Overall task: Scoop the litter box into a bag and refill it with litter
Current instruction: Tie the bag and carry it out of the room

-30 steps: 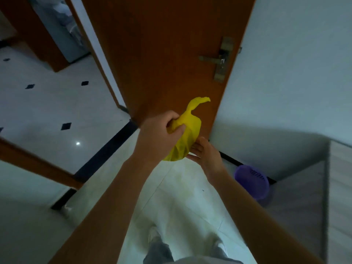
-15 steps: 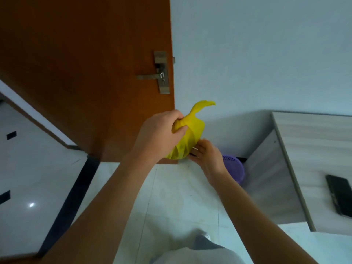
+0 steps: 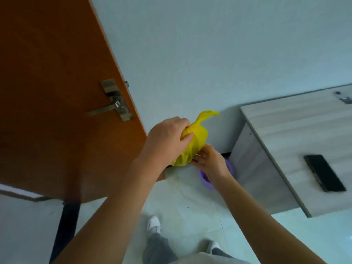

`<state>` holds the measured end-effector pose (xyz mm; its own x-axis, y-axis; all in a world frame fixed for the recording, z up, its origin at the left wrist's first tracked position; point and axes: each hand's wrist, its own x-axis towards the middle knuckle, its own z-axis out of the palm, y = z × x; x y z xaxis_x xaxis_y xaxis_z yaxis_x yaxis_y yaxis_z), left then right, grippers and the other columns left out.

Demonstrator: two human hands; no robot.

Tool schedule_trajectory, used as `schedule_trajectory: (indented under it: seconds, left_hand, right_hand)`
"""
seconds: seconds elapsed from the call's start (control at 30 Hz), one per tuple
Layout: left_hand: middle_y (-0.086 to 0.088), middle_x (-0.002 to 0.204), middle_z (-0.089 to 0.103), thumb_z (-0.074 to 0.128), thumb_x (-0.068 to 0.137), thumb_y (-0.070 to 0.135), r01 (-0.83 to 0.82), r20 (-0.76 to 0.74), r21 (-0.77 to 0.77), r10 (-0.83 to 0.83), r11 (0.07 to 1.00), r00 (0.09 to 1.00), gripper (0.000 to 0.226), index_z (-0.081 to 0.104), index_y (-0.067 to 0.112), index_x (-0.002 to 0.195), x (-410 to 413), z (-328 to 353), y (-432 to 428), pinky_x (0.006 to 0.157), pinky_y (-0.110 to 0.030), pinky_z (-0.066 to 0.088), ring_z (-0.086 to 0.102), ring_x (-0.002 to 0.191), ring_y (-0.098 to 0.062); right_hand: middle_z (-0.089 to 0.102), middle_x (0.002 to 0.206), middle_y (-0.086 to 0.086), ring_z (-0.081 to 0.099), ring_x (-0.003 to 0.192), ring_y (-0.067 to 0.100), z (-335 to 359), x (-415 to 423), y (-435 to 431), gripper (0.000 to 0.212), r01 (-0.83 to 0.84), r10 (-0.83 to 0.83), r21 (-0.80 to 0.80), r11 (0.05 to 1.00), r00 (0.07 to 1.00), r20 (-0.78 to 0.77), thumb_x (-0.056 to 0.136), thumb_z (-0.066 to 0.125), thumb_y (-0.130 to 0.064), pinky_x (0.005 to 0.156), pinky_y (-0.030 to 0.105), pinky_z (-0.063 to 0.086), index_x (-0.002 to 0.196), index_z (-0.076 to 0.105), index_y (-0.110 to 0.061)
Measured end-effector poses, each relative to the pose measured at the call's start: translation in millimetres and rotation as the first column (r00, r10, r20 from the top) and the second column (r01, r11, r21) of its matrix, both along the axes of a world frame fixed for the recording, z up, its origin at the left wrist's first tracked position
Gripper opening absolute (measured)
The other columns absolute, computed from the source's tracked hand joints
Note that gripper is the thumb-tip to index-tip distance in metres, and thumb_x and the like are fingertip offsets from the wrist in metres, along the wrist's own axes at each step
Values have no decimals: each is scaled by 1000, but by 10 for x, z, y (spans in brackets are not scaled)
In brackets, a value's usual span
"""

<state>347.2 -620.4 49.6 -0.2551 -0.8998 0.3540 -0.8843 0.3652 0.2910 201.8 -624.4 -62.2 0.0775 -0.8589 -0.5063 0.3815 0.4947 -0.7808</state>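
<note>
Far L: brown door (image 3: 57, 92), standing open, w/ metal lever handle (image 3: 109, 108); no litter box in view anywhere, so scoop/refill progress can't be judged from here. L hand (image 3: 165, 140) just R of door edge, fingers curled round gathered neck of yellow bag (image 3: 193, 147), grip looks firm; twisted tail of film sticks up past the knuckles. Bag hangs in mid-air betw. both hands, bunched small, above floor (image 3: 190, 202); contents not visible, can't tell if loaded or empty. R hand (image 3: 211, 162) at bag's lower end, fingertips under it, thumb on the near side; whether it pinches the film or only props the bottom, cannot tell. Beneath R hand: purple basket (image 3: 206, 182) on floor, mostly hidden by the wrist; then grey wood-grain cabinet (image 3: 282, 134), flat black object (image 3: 323, 172) lying on top, prob. a phone. Judgement: step = handling the bag itself (closing neck or working it open; ambiguous). To do it well: L hand holds neck tight so nothing spills; R hand takes weight from beneath, not by the thin film, which prob. stretches or tears; work clear of door edge and handle to avoid a snag; if opening, R hand shd find the free hem and rub layers apart; if sealed, basket is nearest drop spot, tho that use is a guess.
</note>
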Motion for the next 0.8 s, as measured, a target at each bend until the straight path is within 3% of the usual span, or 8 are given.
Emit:
schedule_trajectory:
  seconds: [0.23, 0.37, 0.43, 0.63, 0.8]
  left_hand:
    - [-7, 89, 63, 66, 84, 33, 282, 37, 17, -282, 959, 959, 21, 69, 15, 95, -78, -270, -777, 60, -40, 52, 64, 78, -32]
    - [-8, 86, 62, 64, 83, 33, 434, 74, -6, -432, 901, 899, 21, 68, 14, 90, 8, -325, -1180, 56, -38, 52, 64, 76, -32]
    - [-9, 85, 62, 66, 83, 31, 489, 67, -10, -488, 872, 870, 19, 68, 13, 89, 25, -343, -1341, 56, -38, 52, 63, 75, -33]
    - [-7, 88, 64, 71, 85, 28, 566, 0, 16, -566, 824, 824, 17, 68, 13, 93, 54, -451, -1541, 60, -40, 53, 63, 76, -32]
    - [-5, 88, 64, 72, 86, 30, 553, -31, 34, -552, 832, 833, 18, 69, 14, 94, -10, -550, -1649, 61, -39, 52, 63, 75, -30]
  right_hand:
    - [66, 81, 13, 61, 85, 33, -166, -79, -413, 28, 359, -356, 119, 926, 933, -44, 101, 43, -17, 97, 52, 51, 86, 63, -5]
    - [70, 63, 3, 68, 61, 20, -220, 70, -583, 31, 487, -484, 121, 865, 873, -54, 103, 43, -14, 90, 50, 52, 81, 63, -8]
    - [71, 65, 4, 68, 60, 19, -250, 153, -666, 31, 530, -525, 119, 840, 848, -69, 102, 43, -13, 86, 47, 53, 81, 65, -9]
    - [74, 73, 5, 69, 79, 28, -349, 284, -700, 27, 608, -602, 157, 778, 793, -93, 101, 47, -21, 90, 51, 56, 88, 68, -9]
    - [73, 86, 6, 69, 83, 26, -406, 203, -654, 37, 598, -590, 159, 786, 801, -96, 106, 39, -29, 88, 45, 57, 99, 67, -6]
